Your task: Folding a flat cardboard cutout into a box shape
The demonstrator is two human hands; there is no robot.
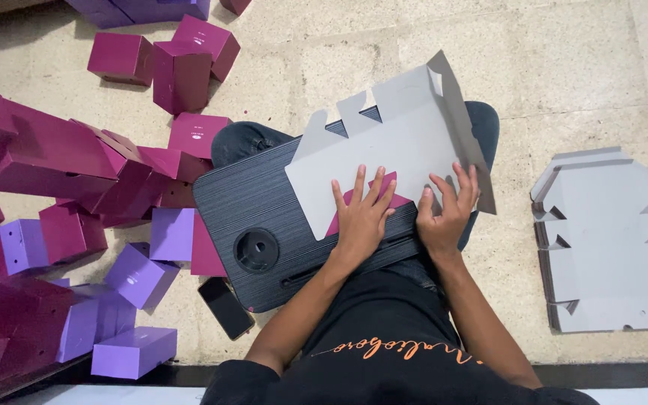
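While both hands press flat, open, on grey carton blank point(384, 142): left hand point(361, 214), right hand point(448, 210), magenta flap point(373, 196) under.

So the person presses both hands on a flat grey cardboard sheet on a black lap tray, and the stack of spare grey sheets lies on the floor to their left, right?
Not quite. The head view shows the stack of spare grey sheets on the floor to the person's right. The rest holds: left hand and right hand press the grey cardboard sheet on the black lap tray.

Black lap tray point(264, 195) carries grey flat carton blank point(384, 142); tiled floor point(564, 67) bears folded boxes point(76, 187), phone point(226, 307).
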